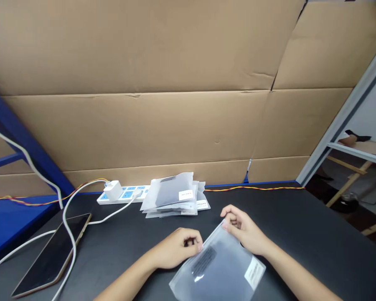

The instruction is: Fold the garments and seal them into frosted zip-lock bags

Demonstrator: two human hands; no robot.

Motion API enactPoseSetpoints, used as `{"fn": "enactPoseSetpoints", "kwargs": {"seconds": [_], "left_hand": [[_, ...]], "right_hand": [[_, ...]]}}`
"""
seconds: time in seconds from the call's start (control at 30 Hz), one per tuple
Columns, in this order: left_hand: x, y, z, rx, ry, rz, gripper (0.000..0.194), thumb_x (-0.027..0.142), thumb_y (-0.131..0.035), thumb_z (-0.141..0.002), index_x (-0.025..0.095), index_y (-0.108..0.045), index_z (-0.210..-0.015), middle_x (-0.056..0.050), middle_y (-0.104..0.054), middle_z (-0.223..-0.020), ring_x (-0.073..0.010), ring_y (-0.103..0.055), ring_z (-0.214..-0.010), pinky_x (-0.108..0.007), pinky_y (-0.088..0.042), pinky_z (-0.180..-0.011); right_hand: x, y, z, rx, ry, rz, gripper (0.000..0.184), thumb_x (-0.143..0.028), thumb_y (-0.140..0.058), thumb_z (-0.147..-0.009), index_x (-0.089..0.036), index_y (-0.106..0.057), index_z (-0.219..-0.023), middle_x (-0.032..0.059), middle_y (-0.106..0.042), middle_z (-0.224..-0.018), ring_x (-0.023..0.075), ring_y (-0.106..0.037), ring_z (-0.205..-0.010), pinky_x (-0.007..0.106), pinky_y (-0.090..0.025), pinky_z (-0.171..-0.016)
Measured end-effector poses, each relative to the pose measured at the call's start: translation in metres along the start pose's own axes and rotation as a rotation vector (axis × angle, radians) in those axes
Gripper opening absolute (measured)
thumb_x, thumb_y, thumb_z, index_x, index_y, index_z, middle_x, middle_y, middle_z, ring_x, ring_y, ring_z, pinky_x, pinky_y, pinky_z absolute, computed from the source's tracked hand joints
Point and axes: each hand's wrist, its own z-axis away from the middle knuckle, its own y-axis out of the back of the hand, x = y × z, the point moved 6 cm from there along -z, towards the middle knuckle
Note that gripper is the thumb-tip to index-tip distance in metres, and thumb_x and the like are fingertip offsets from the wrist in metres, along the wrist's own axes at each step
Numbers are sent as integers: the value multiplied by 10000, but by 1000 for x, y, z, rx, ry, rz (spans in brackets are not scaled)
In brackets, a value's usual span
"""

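Hands, 2 and bare, are seen over a matte black tabletop [288, 225], with a frosted grey plastic zip bag [217, 265] lying almost flat between them and running off the bottom of the view. A white rectangular label [254, 272] is stuck near the bag's right side, and a dark strip [203, 261] shows through the film, too blurred to be identified. The left hand [175, 248] is held partly curled at the bag's upper left edge, its fingers [196, 244] touching the film, though a firm pinch cannot be told. The right hand [244, 230] is bent over the bag's top corner, its fingers [228, 219] nearly closed and apparently pinching that corner. Light fingertip contact at the edges is judged best here, since thin, slippery film is easily creased by palm pressure and can slide if held unevenly. Beyond the hands, a stack of frosted plastic bags with white labels [172, 196] lies beside a white power strip with blue sockets [120, 194]. A white plug-in charger [113, 190] is seated in that strip, and a white cable [68, 234] runs to a dark-screened, gold-edged smartphone [52, 255] lying on the left.
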Motion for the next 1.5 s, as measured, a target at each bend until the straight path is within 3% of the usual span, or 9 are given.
{"fn": "enactPoseSetpoints", "kwargs": {"seconds": [0.17, 0.37, 0.5, 0.63, 0.7, 0.9, 1.1, 1.37, 1.5], "left_hand": [[-7, 12, 4, 19, -8, -101, 173, 272, -545, -892, 169, -622, -776, 42, -534, -703, -111, -439, -644, -200, -337, -591], [-8, 16, 4, 101, -57, -216, 168, 243, -514, -899, 178, -610, -778, 34, -555, -744, -112, -463, -645, -199, -352, -589], [-11, 17, 6, 130, -64, -237, 199, 283, -511, -927, 175, -639, -820, 17, -585, -764, -122, -494, -657, -205, -369, -598], [-10, 22, 9, 187, -92, -244, 190, 312, -521, -951, 198, -664, -1004, 5, -623, -829, -135, -535, -699, -216, -405, -636], [-10, 24, 10, 201, -90, -240, 200, 312, -535, -950, 217, -650, -1084, 9, -628, -848, -137, -545, -710, -218, -417, -650], [-12, 22, 10, 186, -122, -299, 169, 276, -528, -961, 222, -688, -955, 3, -651, -897, -126, -562, -721, -213, -421, -670], [-15, 19, 8, 207, -135, -364, 180, 260, -534, -957, 220, -695, -888, 5, -664, -855, -128, -576, -707, -205, -412, -637], [5, 23, 18, 232, -366, -600, 222, 219, -457, -994, 230, -677, -963, -20, -704, -882, -171, -625, -794, -278, -446, -767], [13, 63, 34, 564, -397, -829, 190, 237, -498, -975, 248, -681, -1026, -65, -719, -1024, -251, -612, -988, -400, -400, -929]], "right_hand": [[15, 55, -5, 163, 11, 234, 241, -468, -541, -945, -235, -491, -979, -76, -445, -679, 114, -435, -585, 242, -371, -578], [15, 68, -3, 247, 44, 403, 218, -442, -549, -918, -226, -550, -949, -22, -552, -721, 172, -530, -658, 316, -463, -654], [-19, 36, 23, 307, 187, 661, 246, -412, -590, -909, -257, -610, -1099, 101, -637, -1162, 299, -576, -1103, 479, -433, -990], [-27, -40, 61, -115, 460, 962, 590, -553, -680, -839, -335, -541, -1370, 100, -562, -1433, 365, -552, -1262, 494, -472, -1029], [-15, -51, 76, -182, 497, 1069, 519, -503, -657, -878, -347, -560, -1363, 83, -552, -1459, 368, -554, -1284, 504, -483, -1037], [35, 54, 80, 75, 181, 1229, 402, -415, -535, -965, -345, -565, -1360, 37, -390, -1574, 358, -383, -1427, 636, -332, -1152], [54, 165, 42, 154, 151, 1146, 377, -483, -535, -949, -306, -641, -1265, 69, -457, -1535, 348, -362, -1440, 619, -267, -1183], [61, 188, 19, 120, 206, 1023, 377, -450, -555, -936, -303, -597, -1281, 83, -427, -1552, 348, -316, -1461, 599, -278, -1177], [47, 182, 29, 354, 336, 1106, 474, -355, -541, -924, -248, -465, -1380, 133, -373, -1563, 351, -364, -1429, 575, -318, -1156]]}}
